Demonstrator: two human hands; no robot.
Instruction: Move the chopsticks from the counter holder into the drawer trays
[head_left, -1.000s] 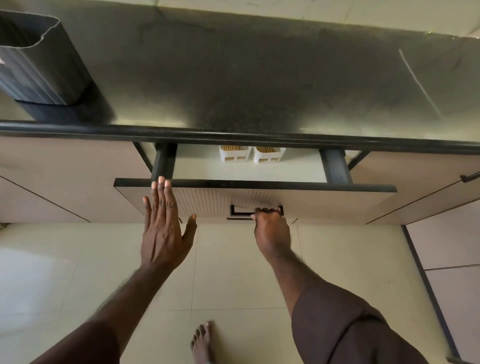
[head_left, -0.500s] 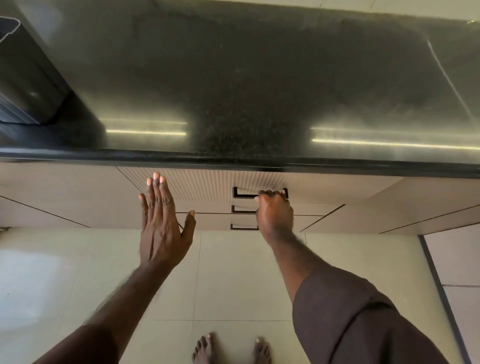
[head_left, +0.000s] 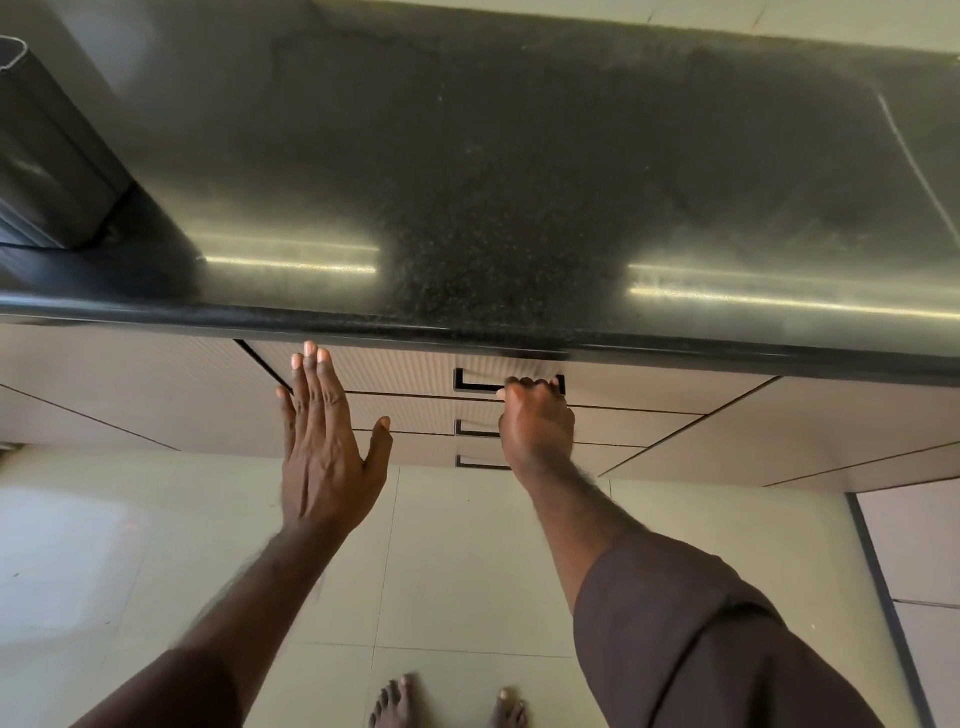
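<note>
The top drawer (head_left: 395, 369) under the dark stone counter (head_left: 493, 171) is closed, so its trays and the chopsticks are hidden. My right hand (head_left: 537, 421) grips the drawer's black handle (head_left: 475, 383) with curled fingers. My left hand (head_left: 324, 441) is flat with straight fingers, its tips at the drawer front near the left edge. The dark ribbed holder (head_left: 47, 156) stands on the counter at far left; no chopsticks show in it.
Two more drawers with black handles (head_left: 475, 431) sit below the top one. Beige cabinet doors (head_left: 114, 395) flank them on both sides. My bare feet (head_left: 447, 704) stand on the pale tiled floor.
The open drawer, which showed two white trays with chopsticks, has been pushed fully in. Both hands moved forward with it, the right keeping hold of the handle.
</note>
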